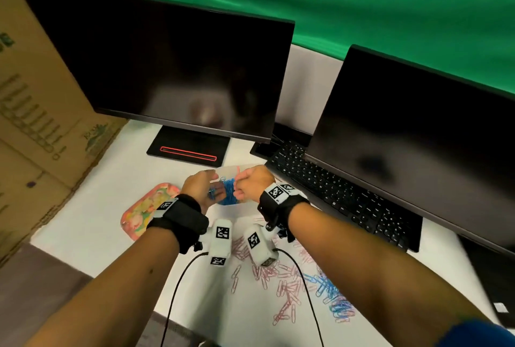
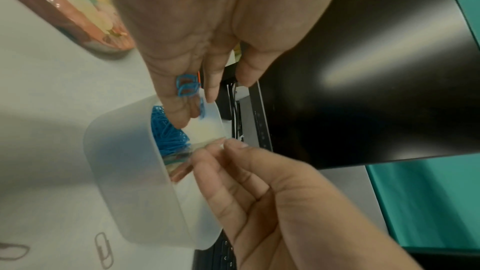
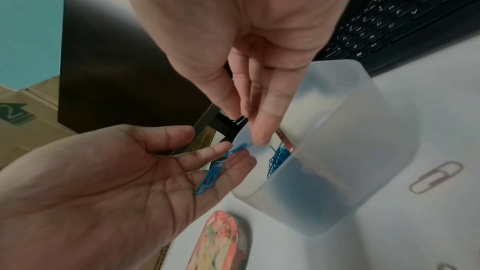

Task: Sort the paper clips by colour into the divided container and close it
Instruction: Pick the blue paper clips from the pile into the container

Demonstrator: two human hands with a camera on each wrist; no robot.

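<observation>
A translucent white container (image 1: pixel 229 172) stands between my hands, with a heap of blue paper clips (image 2: pixel 166 130) in one compartment. My left hand (image 1: pixel 207 188) lies flat, palm up, at the container's left rim. A few blue clips (image 2: pixel 187 87) rest on its straight fingers (image 3: pixel 207 151). My right hand (image 1: pixel 246 182) pinches the container's far rim (image 3: pixel 244 130) between thumb and forefinger. On the table near me lie several loose pink clips (image 1: pixel 281 277) and loose blue clips (image 1: pixel 331 291). I see no lid.
A floral pink tray (image 1: pixel 145 210) lies left of the container. A dark monitor (image 1: pixel 167 68) stands behind it. A black keyboard (image 1: pixel 334 196) and a second screen (image 1: pixel 418 151) are on the right. Cardboard boxes (image 1: pixel 36 123) line the left edge.
</observation>
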